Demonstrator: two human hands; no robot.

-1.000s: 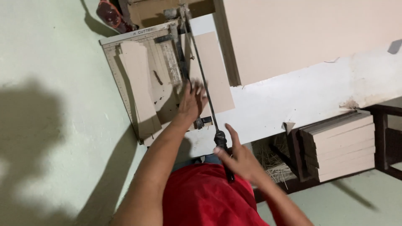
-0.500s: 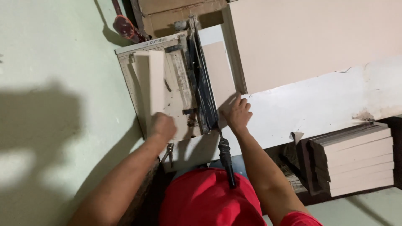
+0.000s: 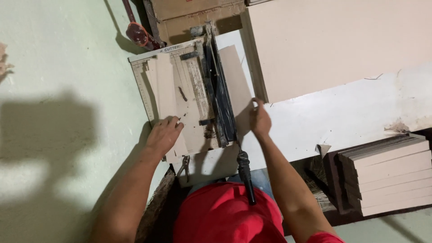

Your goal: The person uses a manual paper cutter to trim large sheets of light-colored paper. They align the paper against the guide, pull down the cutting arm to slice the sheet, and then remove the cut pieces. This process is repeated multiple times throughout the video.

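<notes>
Pale green wall on the left, white bench (image 3: 342, 117) w/ a lever paper cutter (image 3: 184, 96) sitting on it; big beige sheets (image 3: 337, 40) lie behind, a stack of cut boards (image 3: 387, 173) sits lower right. Left hand (image 3: 163, 135) lies flat, fingers spread, on the cut strip (image 3: 167, 96) on the cutter bed, pressing it near its close end. Right hand (image 3: 260, 120) pinches the near edge of the beige board (image 3: 236, 81) sticking out on the blade side, thumb + fingers closed on it. Blade arm (image 3: 220, 99) is down, its black handle (image 3: 245, 173) unheld, pointing at the person's red shirt. Looks like the step betw. cuts: strip cleared off, board repositioned. Next move prob. needs the board squared to the blade & a hand on the handle
</notes>
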